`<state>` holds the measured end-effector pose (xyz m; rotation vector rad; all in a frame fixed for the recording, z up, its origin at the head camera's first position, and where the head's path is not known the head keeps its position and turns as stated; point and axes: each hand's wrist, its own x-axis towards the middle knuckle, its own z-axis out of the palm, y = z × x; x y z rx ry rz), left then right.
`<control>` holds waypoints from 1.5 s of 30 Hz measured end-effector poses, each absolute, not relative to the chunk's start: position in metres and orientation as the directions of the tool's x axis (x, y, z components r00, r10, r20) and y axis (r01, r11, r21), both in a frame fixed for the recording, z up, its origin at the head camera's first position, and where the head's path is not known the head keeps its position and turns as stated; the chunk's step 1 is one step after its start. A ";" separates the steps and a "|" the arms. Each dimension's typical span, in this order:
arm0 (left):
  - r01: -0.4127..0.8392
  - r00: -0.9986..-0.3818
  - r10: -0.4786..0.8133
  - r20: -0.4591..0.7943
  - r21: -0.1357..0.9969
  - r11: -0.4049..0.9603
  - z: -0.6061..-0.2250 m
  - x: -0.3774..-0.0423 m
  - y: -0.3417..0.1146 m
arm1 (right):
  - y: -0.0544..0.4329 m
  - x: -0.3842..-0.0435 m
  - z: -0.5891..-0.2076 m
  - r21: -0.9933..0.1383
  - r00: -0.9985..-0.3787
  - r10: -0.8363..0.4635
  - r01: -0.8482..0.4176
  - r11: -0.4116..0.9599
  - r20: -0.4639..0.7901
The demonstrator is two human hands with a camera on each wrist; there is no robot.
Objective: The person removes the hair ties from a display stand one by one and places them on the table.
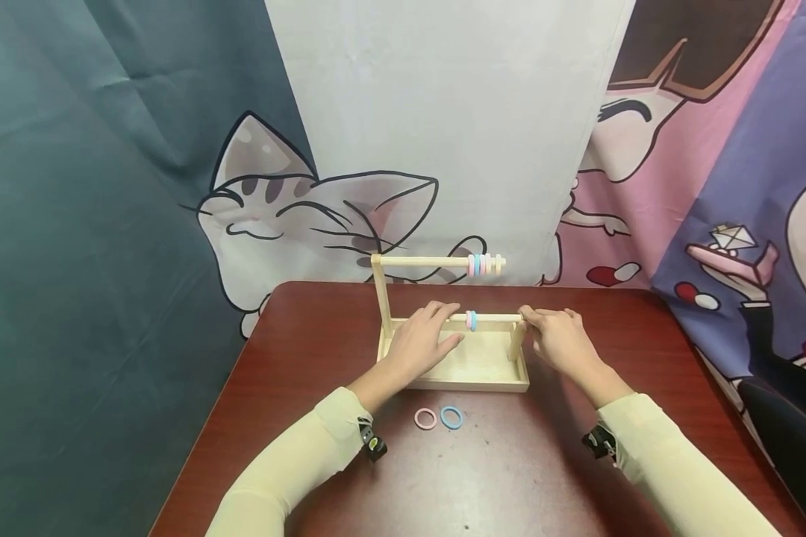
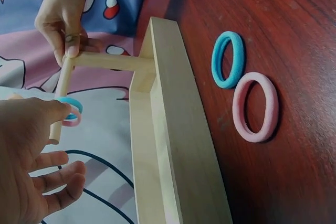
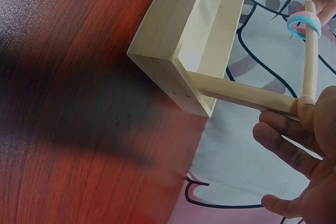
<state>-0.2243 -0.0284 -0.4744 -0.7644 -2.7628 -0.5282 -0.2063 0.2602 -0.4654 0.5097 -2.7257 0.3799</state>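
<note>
A wooden rack (image 1: 466, 386) with a tray base stands on the table. Its lower bar (image 3: 311, 64) carries a blue hair tie (image 3: 295, 19) and a pink hair tie (image 2: 73, 121) side by side. My left hand (image 1: 419, 339) is at the bar's free left end, fingers extended and apart, close to these ties; contact is unclear. At the bar's right end, my right hand (image 1: 564, 339) pinches the top of the short post (image 2: 110, 61) between thumb and index finger. Several pink, blue and cream hair ties (image 1: 481, 265) hang on the upper bar (image 1: 423, 262).
In front of the rack, a loose pink hair tie (image 1: 425, 419) and a loose blue hair tie (image 1: 451, 418) lie flat on the reddish-brown table (image 1: 504, 477). A tall post (image 1: 381, 294) rises at the rack's left. Behind the table hangs a printed cloth (image 1: 457, 112).
</note>
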 end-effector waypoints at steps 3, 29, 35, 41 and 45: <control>0.536 -0.836 0.456 0.304 0.282 0.796 -0.475 -0.225 -0.026 | 0.260 -0.205 -0.466 -0.192 -0.880 -0.297 -0.386 0.902 0.370; 0.541 -0.830 0.438 0.345 0.311 0.782 -0.481 -0.233 -0.020 | 0.254 -0.207 -0.467 -0.194 -0.869 -0.301 -0.398 0.896 0.393; 0.537 -0.831 0.424 0.360 0.318 0.782 -0.480 -0.234 -0.019 | 0.256 -0.207 -0.468 -0.194 -0.875 -0.295 -0.389 0.900 0.384; 0.544 -0.825 0.425 0.374 0.317 0.777 -0.478 -0.234 -0.019 | 0.259 -0.206 -0.467 -0.191 -0.876 -0.294 -0.386 0.903 0.382; 0.545 -0.823 0.422 0.380 0.321 0.774 -0.477 -0.233 -0.021 | 0.260 -0.206 -0.467 -0.188 -0.875 -0.296 -0.388 0.902 0.383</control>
